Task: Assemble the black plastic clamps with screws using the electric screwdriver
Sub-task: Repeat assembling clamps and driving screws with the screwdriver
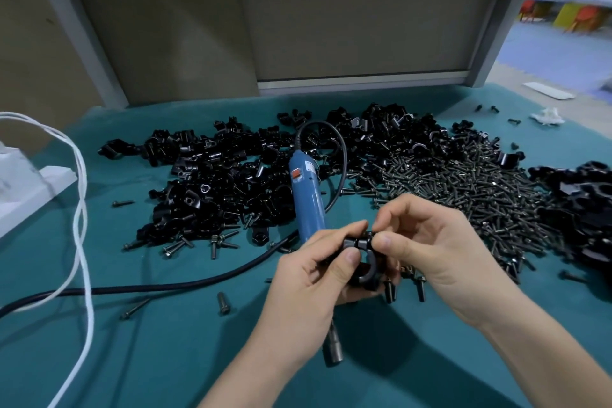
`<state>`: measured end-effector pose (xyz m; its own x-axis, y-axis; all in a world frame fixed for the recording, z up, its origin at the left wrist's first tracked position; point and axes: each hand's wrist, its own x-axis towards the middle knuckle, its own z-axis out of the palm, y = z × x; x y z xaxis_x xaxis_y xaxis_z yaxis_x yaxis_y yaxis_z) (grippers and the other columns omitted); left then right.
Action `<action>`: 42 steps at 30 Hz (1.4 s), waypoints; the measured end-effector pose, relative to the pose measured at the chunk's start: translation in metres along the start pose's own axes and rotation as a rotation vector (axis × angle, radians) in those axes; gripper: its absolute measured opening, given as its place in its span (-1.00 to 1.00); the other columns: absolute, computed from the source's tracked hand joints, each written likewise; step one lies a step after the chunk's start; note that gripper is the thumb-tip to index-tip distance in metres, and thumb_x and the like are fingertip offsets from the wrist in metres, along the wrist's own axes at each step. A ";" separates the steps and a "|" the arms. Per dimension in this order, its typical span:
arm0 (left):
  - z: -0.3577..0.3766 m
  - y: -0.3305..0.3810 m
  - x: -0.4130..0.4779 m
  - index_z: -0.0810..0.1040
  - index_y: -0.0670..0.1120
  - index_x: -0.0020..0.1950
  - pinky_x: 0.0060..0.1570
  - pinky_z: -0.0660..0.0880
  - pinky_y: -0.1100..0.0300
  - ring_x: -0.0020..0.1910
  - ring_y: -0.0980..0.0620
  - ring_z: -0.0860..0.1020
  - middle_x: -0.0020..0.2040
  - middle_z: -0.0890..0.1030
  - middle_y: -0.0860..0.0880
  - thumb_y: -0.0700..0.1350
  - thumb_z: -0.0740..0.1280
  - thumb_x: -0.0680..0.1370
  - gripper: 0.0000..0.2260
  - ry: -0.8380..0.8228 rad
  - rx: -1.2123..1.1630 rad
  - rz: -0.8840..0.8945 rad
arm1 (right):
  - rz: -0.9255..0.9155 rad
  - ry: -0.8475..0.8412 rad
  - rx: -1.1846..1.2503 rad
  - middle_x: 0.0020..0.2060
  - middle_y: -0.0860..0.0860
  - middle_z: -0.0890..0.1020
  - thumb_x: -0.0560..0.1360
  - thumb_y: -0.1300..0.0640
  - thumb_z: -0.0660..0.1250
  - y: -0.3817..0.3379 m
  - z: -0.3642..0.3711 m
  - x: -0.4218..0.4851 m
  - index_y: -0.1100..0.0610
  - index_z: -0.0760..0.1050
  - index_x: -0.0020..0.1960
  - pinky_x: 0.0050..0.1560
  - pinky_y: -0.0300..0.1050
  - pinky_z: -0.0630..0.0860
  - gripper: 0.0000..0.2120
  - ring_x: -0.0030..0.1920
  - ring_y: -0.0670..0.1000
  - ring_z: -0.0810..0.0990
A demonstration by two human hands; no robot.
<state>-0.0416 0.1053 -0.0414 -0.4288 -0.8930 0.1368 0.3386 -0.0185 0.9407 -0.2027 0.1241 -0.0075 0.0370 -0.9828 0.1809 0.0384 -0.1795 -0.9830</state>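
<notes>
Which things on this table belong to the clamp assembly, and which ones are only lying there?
Belong to the job:
- black clamp, held by the left hand and right hand
- electric screwdriver
- screw pile
- heap of clamp parts

Only lying about:
- white cable
- crumpled paper
- white box

We read this as a factory assembly workstation: a bench covered in teal cloth (165, 341) carries bulk heaps of black plastic clamp parts (212, 182) and dark metal screws (463, 189), a corded blue electric screwdriver (306, 195) lies among them, and a blue workshop floor (546, 53) shows beyond the grey partition (364, 26)
</notes>
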 end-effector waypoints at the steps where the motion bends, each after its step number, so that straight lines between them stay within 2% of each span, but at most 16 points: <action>1: 0.000 -0.001 0.000 0.64 -0.09 0.17 -0.10 0.63 0.05 0.07 -0.19 0.65 0.18 0.59 -0.20 -0.13 0.32 0.47 -0.71 0.000 -0.003 -0.006 | 0.016 -0.010 0.012 -0.41 0.04 0.50 0.23 0.03 0.54 0.000 0.000 0.000 0.11 0.58 -0.24 -0.49 -0.20 0.47 -0.78 -0.46 -0.05 0.47; 5: 0.000 -0.002 -0.001 0.69 -0.03 0.13 -0.24 0.63 0.10 -0.03 -0.19 0.68 0.14 0.60 -0.22 -0.11 0.34 0.48 -0.74 -0.041 -0.069 -0.052 | 0.134 -0.098 0.082 -0.27 0.14 0.47 0.11 -0.21 0.63 0.003 -0.001 0.000 0.05 0.57 -0.19 -0.54 -0.23 0.41 -0.53 -0.38 0.04 0.47; 8: 0.001 -0.003 -0.001 0.69 0.02 0.12 -0.18 0.63 0.11 0.09 -0.14 0.65 0.18 0.59 -0.05 -0.08 0.33 0.49 -0.75 -0.072 -0.083 -0.075 | 0.159 -0.111 0.067 -0.26 0.05 0.49 0.09 -0.27 0.61 0.004 -0.002 0.001 0.01 0.56 -0.18 -0.51 -0.27 0.39 -0.52 -0.36 -0.04 0.46; 12: 0.004 -0.005 -0.002 0.69 -0.04 0.13 -0.07 0.62 0.09 0.12 -0.13 0.63 0.22 0.55 -0.14 0.04 0.44 0.43 -0.69 -0.068 -0.113 -0.104 | 0.161 -0.052 -0.012 -0.25 0.02 0.55 0.13 -0.31 0.56 0.007 -0.001 0.004 0.00 0.57 -0.19 -0.32 -0.29 0.46 -0.53 -0.26 -0.10 0.50; 15: 0.006 -0.007 -0.003 0.59 -0.08 0.27 0.02 0.60 0.09 0.14 -0.13 0.63 0.27 0.54 -0.20 -0.06 0.47 0.42 -0.58 -0.084 -0.082 -0.099 | 0.180 0.003 -0.057 -0.27 -0.01 0.58 0.28 -0.20 0.49 0.006 0.001 0.005 -0.02 0.57 -0.20 -0.32 -0.32 0.44 -0.72 -0.26 -0.09 0.49; 17: 0.007 -0.009 -0.003 0.45 -0.10 0.38 0.13 0.57 0.06 0.16 -0.09 0.62 0.24 0.61 -0.12 -0.16 0.44 0.42 -0.48 -0.079 -0.021 -0.102 | 0.195 0.027 -0.077 -0.32 -0.01 0.56 0.26 -0.17 0.41 0.005 0.004 0.004 0.00 0.56 -0.22 -0.40 -0.30 0.42 -0.74 -0.32 -0.10 0.49; 20: 0.010 -0.009 -0.004 0.42 -0.10 0.38 0.15 0.55 0.13 0.18 -0.04 0.61 0.21 0.64 -0.01 -0.32 0.31 0.56 -0.61 -0.118 -0.018 -0.079 | 0.176 0.043 -0.086 -0.33 0.10 0.54 0.27 -0.19 0.39 0.003 0.012 0.002 0.03 0.53 -0.22 -0.43 -0.28 0.43 -0.71 -0.35 -0.07 0.50; 22: 0.011 -0.010 -0.004 0.37 -0.10 0.41 0.17 0.54 0.16 0.23 -0.01 0.59 0.23 0.63 0.01 -0.41 0.17 0.61 -0.58 -0.121 -0.069 -0.084 | 0.107 0.069 -0.162 -0.31 0.11 0.56 0.32 -0.20 0.35 0.003 0.019 0.003 0.02 0.52 -0.20 -0.37 -0.32 0.43 -0.72 -0.32 -0.11 0.51; 26: 0.012 -0.009 -0.006 0.12 0.14 0.51 0.18 0.51 0.24 0.26 0.13 0.54 0.26 0.59 0.15 -0.38 0.11 0.57 -0.38 -0.132 -0.159 -0.096 | 0.040 0.121 -0.266 -0.34 -0.13 0.56 0.48 -0.16 0.24 0.003 0.035 0.007 -0.06 0.51 -0.19 -0.26 -0.33 0.41 -0.79 -0.31 -0.20 0.50; 29: 0.012 -0.011 -0.006 0.04 0.26 0.50 0.17 0.52 0.19 0.32 0.12 0.49 0.36 0.49 0.21 -0.38 0.04 0.63 -0.36 -0.130 -0.089 -0.050 | 0.042 0.157 -0.338 -0.29 0.05 0.56 0.58 -0.02 0.21 0.003 0.040 0.011 -0.01 0.50 -0.18 -0.15 -0.12 0.44 -0.79 -0.27 -0.12 0.49; 31: 0.010 -0.011 -0.004 0.07 0.35 0.46 0.09 0.59 0.08 0.31 0.10 0.51 0.35 0.46 0.28 -0.34 0.08 0.64 -0.36 -0.112 -0.008 -0.012 | 0.070 0.151 -0.303 -0.31 0.07 0.53 0.59 0.00 0.21 -0.002 0.041 0.013 0.02 0.51 -0.17 -0.19 -0.15 0.45 -0.79 -0.29 -0.10 0.48; 33: 0.007 -0.011 -0.002 0.15 0.38 0.46 -0.04 0.63 -0.02 0.23 0.05 0.56 0.34 0.48 0.25 -0.29 0.15 0.63 -0.37 -0.086 0.067 0.010 | 0.090 0.140 -0.248 -0.34 0.02 0.49 0.58 -0.01 0.22 -0.007 0.042 0.013 0.04 0.50 -0.18 -0.31 -0.25 0.43 -0.79 -0.32 -0.10 0.46; 35: 0.005 -0.009 -0.001 0.26 0.40 0.41 -0.21 0.64 0.03 0.05 0.06 0.65 0.22 0.58 0.21 -0.28 0.23 0.60 -0.38 -0.043 0.155 0.039 | 0.120 0.131 -0.212 -0.32 0.09 0.46 0.56 -0.05 0.23 -0.010 0.043 0.014 0.08 0.47 -0.17 -0.37 -0.21 0.40 -0.77 -0.31 -0.02 0.44; 38: -0.002 -0.005 -0.004 0.32 0.45 0.34 -0.35 0.58 0.22 -0.37 0.17 0.60 -0.19 0.67 0.09 -0.14 0.40 0.50 -0.40 0.135 0.489 0.179 | 0.199 0.113 -0.123 -0.28 0.11 0.45 0.53 -0.10 0.25 -0.012 0.049 0.014 0.15 0.41 -0.13 -0.44 -0.12 0.37 -0.70 -0.31 0.04 0.44; 40: -0.006 -0.004 -0.005 0.32 0.35 0.41 -0.39 0.40 0.40 -0.46 0.20 0.47 -0.38 0.55 0.14 -0.03 0.45 0.44 -0.38 0.226 0.724 0.296 | 0.226 0.109 -0.082 -0.29 0.08 0.43 0.53 -0.11 0.27 -0.012 0.053 0.014 0.13 0.40 -0.16 -0.41 -0.10 0.37 -0.70 -0.32 0.03 0.45; 42: -0.006 -0.004 -0.005 0.20 0.23 0.48 -0.39 0.36 0.36 -0.44 0.19 0.40 -0.44 0.44 0.16 -0.10 0.49 0.43 -0.26 0.259 0.895 0.386 | 0.226 0.110 -0.074 -0.30 0.05 0.43 0.54 -0.10 0.26 -0.012 0.056 0.015 0.09 0.41 -0.18 -0.38 -0.21 0.42 -0.73 -0.33 -0.05 0.46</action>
<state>-0.0356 0.1069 -0.0478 -0.1910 -0.8390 0.5095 -0.3833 0.5416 0.7482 -0.1471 0.1142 0.0091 -0.0725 -0.9964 -0.0438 -0.0316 0.0462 -0.9984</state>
